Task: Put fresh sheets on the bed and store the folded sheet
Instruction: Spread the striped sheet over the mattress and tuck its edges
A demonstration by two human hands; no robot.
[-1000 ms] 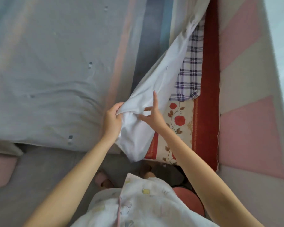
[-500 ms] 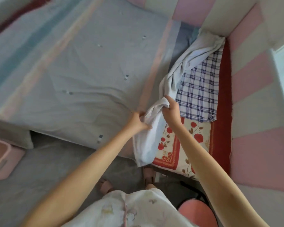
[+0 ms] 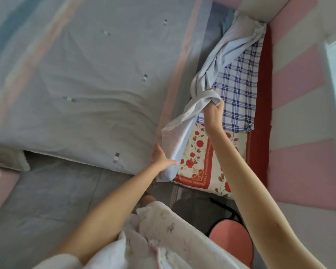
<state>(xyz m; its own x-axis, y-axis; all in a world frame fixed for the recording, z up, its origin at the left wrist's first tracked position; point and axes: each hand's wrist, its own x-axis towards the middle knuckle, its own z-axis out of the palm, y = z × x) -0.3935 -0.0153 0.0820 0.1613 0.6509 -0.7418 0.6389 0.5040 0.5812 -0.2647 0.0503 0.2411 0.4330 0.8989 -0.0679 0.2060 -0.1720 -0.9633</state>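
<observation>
left hand (image 3: 162,158) grips sheet (image 3: 182,131) hem | right hand (image 3: 213,111) clenched on bunched sheet | over bed (image 3: 85,84) edge

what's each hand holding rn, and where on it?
Both grip the pale sheet: right hand bunches its edge, left hand holds the hanging lower end.

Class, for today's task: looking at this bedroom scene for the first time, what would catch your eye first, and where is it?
At centre right, the right hand and the left hand hold a bunched pale sheet stretched between them. Beneath it lie a blue checked cloth and a red rose-patterned blanket, beside pink and white wall panels.
</observation>
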